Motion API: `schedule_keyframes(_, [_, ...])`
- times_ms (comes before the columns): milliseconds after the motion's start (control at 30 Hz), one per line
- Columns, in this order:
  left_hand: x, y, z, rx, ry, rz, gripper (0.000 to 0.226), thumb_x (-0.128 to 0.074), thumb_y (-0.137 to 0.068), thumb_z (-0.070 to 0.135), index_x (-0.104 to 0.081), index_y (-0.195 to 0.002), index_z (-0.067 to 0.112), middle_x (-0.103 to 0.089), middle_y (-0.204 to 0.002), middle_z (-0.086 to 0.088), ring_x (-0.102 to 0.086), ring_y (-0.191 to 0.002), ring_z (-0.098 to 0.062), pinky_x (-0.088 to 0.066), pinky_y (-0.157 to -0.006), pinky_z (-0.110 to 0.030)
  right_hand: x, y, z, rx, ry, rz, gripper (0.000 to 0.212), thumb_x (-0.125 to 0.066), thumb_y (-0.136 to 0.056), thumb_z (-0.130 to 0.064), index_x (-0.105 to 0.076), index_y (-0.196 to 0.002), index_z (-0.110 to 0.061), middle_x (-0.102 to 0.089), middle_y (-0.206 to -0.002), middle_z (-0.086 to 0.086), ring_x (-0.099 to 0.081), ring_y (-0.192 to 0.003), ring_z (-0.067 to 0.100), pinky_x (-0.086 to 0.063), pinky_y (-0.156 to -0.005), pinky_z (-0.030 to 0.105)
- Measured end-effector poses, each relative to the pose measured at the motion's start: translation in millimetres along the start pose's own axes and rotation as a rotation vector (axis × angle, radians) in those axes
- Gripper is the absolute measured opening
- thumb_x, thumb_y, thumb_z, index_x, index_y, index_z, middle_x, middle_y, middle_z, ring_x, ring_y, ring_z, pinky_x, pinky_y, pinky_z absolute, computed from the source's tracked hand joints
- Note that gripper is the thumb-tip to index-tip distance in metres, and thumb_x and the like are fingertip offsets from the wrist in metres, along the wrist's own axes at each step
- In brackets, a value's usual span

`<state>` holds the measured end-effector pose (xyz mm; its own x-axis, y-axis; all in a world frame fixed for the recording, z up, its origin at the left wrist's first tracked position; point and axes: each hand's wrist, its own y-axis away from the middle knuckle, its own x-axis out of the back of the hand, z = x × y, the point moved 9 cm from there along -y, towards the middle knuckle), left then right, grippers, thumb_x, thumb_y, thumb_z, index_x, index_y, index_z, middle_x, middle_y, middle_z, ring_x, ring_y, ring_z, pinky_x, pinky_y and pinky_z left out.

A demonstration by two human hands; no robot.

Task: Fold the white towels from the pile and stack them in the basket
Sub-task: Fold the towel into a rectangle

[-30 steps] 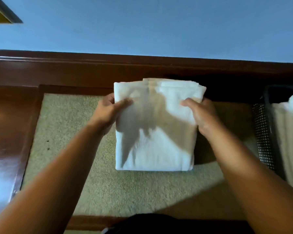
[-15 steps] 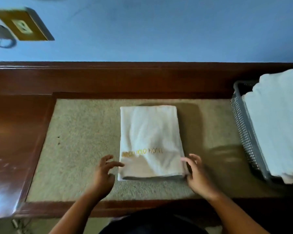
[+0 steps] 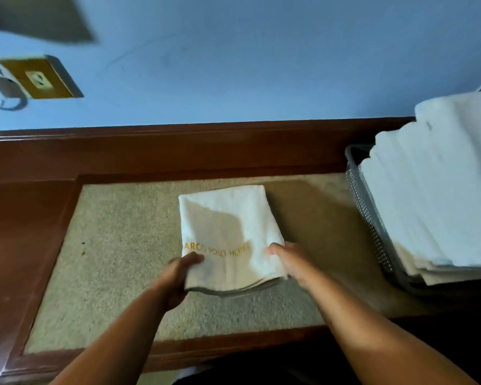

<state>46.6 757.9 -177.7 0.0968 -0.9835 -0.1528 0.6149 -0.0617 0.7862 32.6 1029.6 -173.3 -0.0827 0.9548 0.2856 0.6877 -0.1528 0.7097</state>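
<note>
Blue wall (image 3: pixel 261 65) behind, outlet (image 3: pixel 39 79) at 10 o'clock, blurred. Dark wood tabletop (image 3: pixel 25 232) with a beige mat (image 3: pixel 117 245) set into it.

Left hand (image 3: pixel 178 276) is at the towel's 7 o'clock corner: thumb lies on top next to the gold lettering, and the other fingers are tucked under the edge, hidden, so it pinches that corner.

Towel (image 3: pixel 222 223) is folded and sits mid-mat. Its long axis runs 12 to 6, straight away from the person. The near edge looks slightly raised off the mat, with shadow under it; the far edge is down.

Right hand (image 3: pixel 286 262) is at the 5 o'clock corner, same grip: thumb on top, remaining fingers under the fabric and out of sight, pinching.

Basket (image 3: pixel 364 201) stands at 3 o'clock of the towel, grey mesh, near but apart from it. The stack (image 3: pixel 442 190) of folded white towels inside rises well over the rim. No unfolded pile in view.

Judgement: folding of this one is done and the lift is starting. The carry goes toward 3 o'clock, with the right hand the nearer one to the basket. The stack is tall and leans a bit, so the towel must clear its top and land flat or it may slide.
</note>
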Motion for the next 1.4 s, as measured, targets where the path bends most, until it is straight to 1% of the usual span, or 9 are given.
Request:
schedule_keyframes(167, [-81.3, 67.9, 80.3, -0.173, 0.225, -0.197, 0.03, -0.047, -0.094, 0.01, -0.059, -0.12, 0.0, -0.074, -0.101, -0.021, -0.073, -0.081, -0.031, -0.061, -0.061, -0.033, 91.6, 44.7, -69.5, 0.137, -0.13, 0.073, 0.031, -0.07, -0.073, -0.038, -0.074, -0.092, -0.013, -0.075, -0.096, 0.01, -0.068, -0.094, 0.029, -0.05, -0.084, 0.037])
schedule_keyframes(333, [-219.3, 163.2, 168.4, -0.461, 0.218, -0.456, 0.028, -0.039, -0.094, 0.004, -0.063, -0.109, 0.002, -0.076, -0.087, -0.015, -0.075, -0.071, -0.025, -0.059, -0.055, -0.029, 241.8, 126.5, -148.0, 0.383, -0.265, 0.192, 0.016, -0.069, -0.073, -0.032, -0.066, -0.079, -0.018, -0.064, -0.078, 0.008, -0.059, -0.072, 0.023, -0.042, -0.074, 0.034])
schedule_keyframes(500, [-379.4, 241.8, 241.4, -0.727, 0.212, -0.732, 0.044, -0.053, -0.082, 0.001, -0.058, -0.125, -0.006, -0.071, -0.107, -0.021, -0.072, -0.09, -0.03, -0.06, -0.072, -0.035, 416.7, 220.2, -190.7, 0.703, -0.527, 0.318, 0.021, -0.054, -0.087, -0.022, -0.065, -0.101, -0.011, -0.068, -0.085, 0.012, -0.067, -0.072, 0.024, -0.055, -0.068, 0.031])
schedule_keyframes(700, [-543.0, 249.1, 203.2, -0.655, 0.132, -0.742, 0.022, -0.042, -0.094, -0.013, -0.059, -0.092, 0.001, -0.069, -0.066, -0.008, -0.067, -0.054, -0.016, -0.055, -0.049, -0.026, 575.8, 221.3, -115.7, 0.655, -0.736, 0.552, 0.035, -0.06, -0.084, -0.025, -0.067, -0.117, -0.014, -0.072, -0.099, 0.005, -0.07, -0.085, 0.021, -0.055, -0.069, 0.03])
schedule_keyframes(833, [-561.8, 157.1, 89.5, -0.409, 0.029, -0.5, 0.019, -0.05, -0.093, -0.008, -0.058, -0.107, 0.001, -0.069, -0.076, -0.005, -0.067, -0.062, -0.014, -0.059, -0.059, -0.03, 541.1, 138.9, -1.8, 0.331, -0.805, 0.468, 0.023, -0.053, -0.101, -0.026, -0.066, -0.115, -0.013, -0.073, -0.075, 0.004, -0.07, -0.07, 0.019, -0.053, -0.065, 0.027])
schedule_keyframes(933, [-553.4, 115.5, 39.7, -0.356, -0.002, -0.395, 0.021, -0.054, -0.094, -0.003, -0.059, -0.114, 0.004, -0.064, -0.104, -0.017, -0.065, -0.084, -0.027, -0.056, -0.085, -0.047, 508.9, 123.3, 43.0, 0.277, -0.852, 0.497, 0.03, -0.049, -0.104, -0.027, -0.06, -0.129, -0.014, -0.066, -0.116, 0.009, -0.062, -0.101, 0.02, -0.044, -0.079, 0.024])
schedule_keyframes(1100, [-567.7, 132.7, 57.4, -0.395, 0.142, -0.481, 0.025, -0.045, -0.088, -0.013, -0.052, -0.107, 0.001, -0.057, -0.091, -0.021, -0.063, -0.074, -0.027, -0.057, -0.063, -0.036, 520.2, 121.7, 40.4, 0.415, -1.012, 0.456, 0.029, -0.063, -0.094, -0.021, -0.071, -0.118, -0.008, -0.074, -0.112, 0.014, -0.072, -0.096, 0.029, -0.057, -0.086, 0.04])
schedule_keyframes(1267, [-577.7, 154.7, 61.0, -0.37, 0.101, -0.562, 0.02, -0.049, -0.091, -0.016, -0.045, -0.104, -0.001, -0.061, -0.086, -0.017, -0.07, -0.066, -0.019, -0.062, -0.063, -0.036, 551.3, 132.8, 37.8, 0.482, -1.112, 0.622, 0.039, -0.075, -0.081, -0.05, -0.073, -0.113, -0.029, -0.071, -0.119, -0.001, -0.068, -0.11, 0.023, -0.049, -0.091, 0.036])
schedule_keyframes(1400, [-557.4, 128.3, 50.7, -0.476, -0.412, -0.334, 0.082, -0.071, -0.082, 0.003, -0.02, -0.146, 0.008, -0.045, -0.14, -0.027, -0.062, -0.11, -0.039, -0.06, -0.076, -0.048, 534.5, 99.9, 66.3, 0.388, -1.248, 0.577, 0.051, -0.059, -0.095, -0.046, -0.064, -0.13, -0.009, -0.067, -0.125, 0.016, -0.063, -0.116, 0.033, -0.048, -0.103, 0.048])
